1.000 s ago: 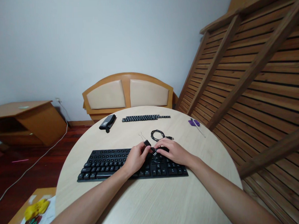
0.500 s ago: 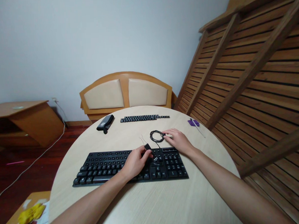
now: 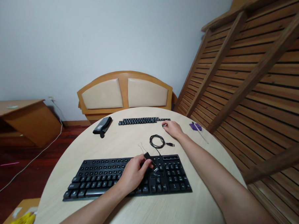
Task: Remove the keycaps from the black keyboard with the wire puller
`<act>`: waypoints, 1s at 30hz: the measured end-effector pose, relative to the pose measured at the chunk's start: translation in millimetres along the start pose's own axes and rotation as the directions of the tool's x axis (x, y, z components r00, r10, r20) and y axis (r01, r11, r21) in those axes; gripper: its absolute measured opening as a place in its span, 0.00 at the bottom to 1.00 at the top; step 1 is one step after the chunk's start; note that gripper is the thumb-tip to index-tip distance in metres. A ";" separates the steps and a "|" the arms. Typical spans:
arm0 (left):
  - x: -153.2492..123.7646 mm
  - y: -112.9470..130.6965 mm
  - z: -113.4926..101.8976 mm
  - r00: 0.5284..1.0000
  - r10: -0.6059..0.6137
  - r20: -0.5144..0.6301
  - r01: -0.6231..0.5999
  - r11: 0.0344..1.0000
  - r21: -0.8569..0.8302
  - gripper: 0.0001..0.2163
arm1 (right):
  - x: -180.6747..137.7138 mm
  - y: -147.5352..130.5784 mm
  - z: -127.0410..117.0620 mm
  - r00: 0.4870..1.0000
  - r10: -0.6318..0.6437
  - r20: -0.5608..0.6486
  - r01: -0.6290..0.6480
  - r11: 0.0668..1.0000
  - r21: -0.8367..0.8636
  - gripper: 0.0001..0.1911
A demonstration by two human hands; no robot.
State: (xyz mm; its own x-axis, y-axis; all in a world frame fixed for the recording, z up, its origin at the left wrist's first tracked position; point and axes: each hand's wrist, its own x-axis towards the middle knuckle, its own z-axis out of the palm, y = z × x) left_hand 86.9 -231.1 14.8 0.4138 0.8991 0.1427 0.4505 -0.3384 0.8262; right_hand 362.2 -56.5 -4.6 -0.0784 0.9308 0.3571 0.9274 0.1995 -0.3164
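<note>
A black keyboard (image 3: 103, 183), with the caps gone from many of its upper keys, lies across the near part of the round table. Over its right half, my left hand (image 3: 134, 173) is closed around a black-handled keycap puller (image 3: 147, 156), whose thin wire prongs point away from me. Farther off, my right hand (image 3: 172, 128) pinches a small dark keycap (image 3: 163, 125) just above or on the tabletop; which of these I cannot tell. Right beyond those fingertips lie rows of loose keycaps (image 3: 138, 120). The coiled USB cable (image 3: 157, 141) rests between keyboard and rows.
A dark folded pouch (image 3: 102, 125) lies at the table's (image 3: 131, 142) far left. On the right is a purple item with a thin-handled brush (image 3: 198, 129). Slatted wooden panels (image 3: 257, 77) lean along the right side; a headboard (image 3: 125, 90) stands behind the table.
My right hand has moved away from the cable coil, out to the right end of the keycap rows. The left hand still holds the puller over the keyboard. The view has shifted slightly.
</note>
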 end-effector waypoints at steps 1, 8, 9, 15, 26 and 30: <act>0.1 0.2 -0.1 1.000 -0.004 0.005 0.004 1.000 0.000 0.16 | 4.9 0.1 2.1 1.000 0.007 -0.004 -0.007 1.000 -0.004 0.12; -0.5 1.9 -0.7 0.999 -0.036 0.020 0.036 0.999 -0.005 0.16 | 28.7 0.5 18.5 0.999 -0.004 -0.032 0.003 1.000 -0.008 0.11; -0.5 2.0 -0.6 0.999 -0.039 0.021 0.040 0.999 -0.006 0.15 | 30.8 0.8 21.0 0.999 -0.005 -0.036 0.005 1.000 -0.005 0.10; -0.2 2.1 -0.3 0.998 -0.050 0.027 0.051 0.999 -0.013 0.16 | 39.2 0.5 33.1 0.999 0.011 -0.053 -0.010 1.000 0.018 0.11; -0.8 2.5 -1.3 0.998 -0.055 0.027 0.055 0.998 -0.002 0.16 | 44.1 -3.6 43.7 0.996 0.064 -0.069 -0.061 0.997 0.053 0.12; -1.1 0.4 -0.6 0.998 -0.051 0.025 0.051 0.999 -0.010 0.16 | 43.5 -6.5 44.0 0.994 0.078 -0.074 -0.073 0.994 0.077 0.13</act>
State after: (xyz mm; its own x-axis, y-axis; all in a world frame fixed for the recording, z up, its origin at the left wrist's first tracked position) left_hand 86.2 -232.0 15.3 0.4103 0.9078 0.0869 0.4631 -0.2895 0.8377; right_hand 336.7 -3.8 -25.7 0.0217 0.9184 0.3950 0.8999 0.1542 -0.4080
